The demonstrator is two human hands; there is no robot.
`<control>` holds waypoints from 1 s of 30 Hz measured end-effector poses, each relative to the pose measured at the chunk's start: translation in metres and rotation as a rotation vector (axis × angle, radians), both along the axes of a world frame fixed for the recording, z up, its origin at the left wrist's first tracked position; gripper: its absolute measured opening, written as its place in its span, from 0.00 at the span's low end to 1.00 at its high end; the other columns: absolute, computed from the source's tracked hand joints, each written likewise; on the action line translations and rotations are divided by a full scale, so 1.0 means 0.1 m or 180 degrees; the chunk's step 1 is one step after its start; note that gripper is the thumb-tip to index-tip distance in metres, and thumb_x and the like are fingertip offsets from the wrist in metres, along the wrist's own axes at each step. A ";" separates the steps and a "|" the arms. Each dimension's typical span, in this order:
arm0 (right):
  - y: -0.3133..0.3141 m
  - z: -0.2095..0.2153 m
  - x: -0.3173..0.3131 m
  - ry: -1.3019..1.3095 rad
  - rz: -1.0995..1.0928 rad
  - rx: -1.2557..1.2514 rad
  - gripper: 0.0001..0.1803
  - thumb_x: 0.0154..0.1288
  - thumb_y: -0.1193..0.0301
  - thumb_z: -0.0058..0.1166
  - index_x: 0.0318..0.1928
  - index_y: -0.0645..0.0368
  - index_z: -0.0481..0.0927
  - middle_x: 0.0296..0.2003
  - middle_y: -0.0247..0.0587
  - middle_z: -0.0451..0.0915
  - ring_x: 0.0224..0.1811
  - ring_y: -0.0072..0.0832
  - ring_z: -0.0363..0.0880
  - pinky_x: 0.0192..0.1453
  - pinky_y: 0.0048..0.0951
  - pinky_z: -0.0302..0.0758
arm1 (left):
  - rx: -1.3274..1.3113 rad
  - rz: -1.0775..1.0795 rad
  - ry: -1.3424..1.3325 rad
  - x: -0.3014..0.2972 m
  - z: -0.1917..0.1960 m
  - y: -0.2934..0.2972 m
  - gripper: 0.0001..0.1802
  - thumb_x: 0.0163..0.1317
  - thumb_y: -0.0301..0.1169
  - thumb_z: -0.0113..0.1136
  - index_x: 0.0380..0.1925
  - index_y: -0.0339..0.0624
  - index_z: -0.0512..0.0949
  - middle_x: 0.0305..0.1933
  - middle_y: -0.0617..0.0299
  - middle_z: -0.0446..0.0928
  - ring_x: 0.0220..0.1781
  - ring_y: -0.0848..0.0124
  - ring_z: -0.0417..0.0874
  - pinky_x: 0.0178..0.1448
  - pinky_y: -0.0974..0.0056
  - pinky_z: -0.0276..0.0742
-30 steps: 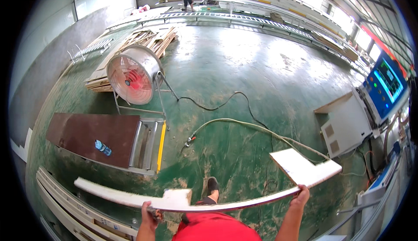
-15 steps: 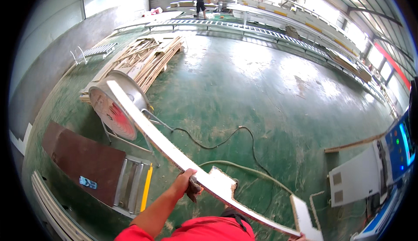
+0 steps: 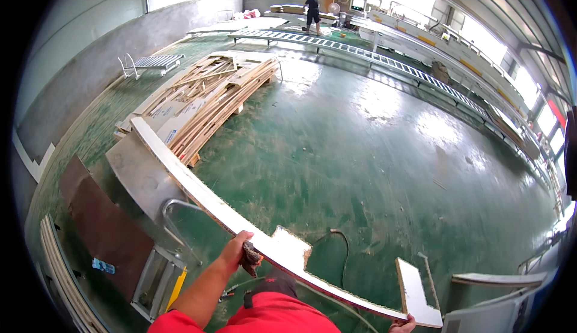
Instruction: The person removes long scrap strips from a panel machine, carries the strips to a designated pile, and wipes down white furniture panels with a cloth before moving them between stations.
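A white board strip (image 3: 198, 192) with speckled tan edge crosses the glossy green floor (image 3: 360, 152); red sleeve (image 3: 180, 321).

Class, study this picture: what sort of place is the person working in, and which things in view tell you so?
Most likely a woodworking or panel factory hall. A pile of cut boards and offcuts lies on the green floor, long roller conveyors run along the far side, and both hands carry a long white panel strip.

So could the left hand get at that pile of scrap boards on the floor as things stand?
Probably not. The left hand is closed around the long white board strip, and the pile of scrap boards lies well ahead across open green floor. Nothing blocks the way; it looks too far off.
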State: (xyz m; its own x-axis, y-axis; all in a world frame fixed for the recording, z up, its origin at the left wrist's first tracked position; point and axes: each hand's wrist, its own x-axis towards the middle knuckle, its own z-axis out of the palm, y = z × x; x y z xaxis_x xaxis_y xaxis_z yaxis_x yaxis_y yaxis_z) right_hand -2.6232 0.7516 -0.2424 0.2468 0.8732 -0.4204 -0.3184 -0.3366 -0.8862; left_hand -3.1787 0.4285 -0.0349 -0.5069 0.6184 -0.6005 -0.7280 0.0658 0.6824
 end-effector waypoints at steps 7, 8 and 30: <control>1.29 0.77 -2.05 0.0900 -0.0577 -0.0239 0.14 0.64 0.64 0.44 0.41 0.61 0.77 0.32 0.43 0.78 0.29 0.34 0.77 0.28 0.32 0.77 | 0.0469 0.0302 -0.0027 -1.55 -0.58 1.24 0.23 0.62 0.45 0.46 0.31 0.33 0.76 0.23 0.53 0.78 0.21 0.62 0.80 0.28 0.60 0.78; 1.45 0.85 -2.30 0.1029 -0.0664 -0.0293 0.14 0.64 0.64 0.45 0.42 0.61 0.77 0.33 0.44 0.78 0.31 0.35 0.78 0.32 0.33 0.79 | 0.0499 0.0192 -0.0001 -1.78 -0.49 1.48 0.23 0.63 0.45 0.45 0.31 0.33 0.76 0.23 0.53 0.78 0.21 0.62 0.80 0.28 0.60 0.78; 5.81 -0.12 -8.70 0.0711 0.0937 -0.0415 0.10 0.55 0.65 0.46 0.33 0.55 0.75 0.30 0.36 0.78 0.33 0.32 0.78 0.32 0.34 0.75 | -0.0194 0.1671 0.0024 -6.37 -0.30 3.60 0.24 0.60 0.47 0.48 0.33 0.33 0.75 0.23 0.51 0.79 0.22 0.60 0.81 0.29 0.58 0.80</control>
State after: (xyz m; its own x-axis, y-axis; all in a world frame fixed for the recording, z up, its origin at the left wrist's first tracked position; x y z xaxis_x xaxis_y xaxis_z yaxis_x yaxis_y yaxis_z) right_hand -3.4933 1.3325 -0.2545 -0.1165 0.8287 -0.5474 -0.3715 -0.5475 -0.7498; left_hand -3.8155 0.7881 -0.0651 -0.7436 0.2442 -0.6225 -0.6687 -0.2668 0.6941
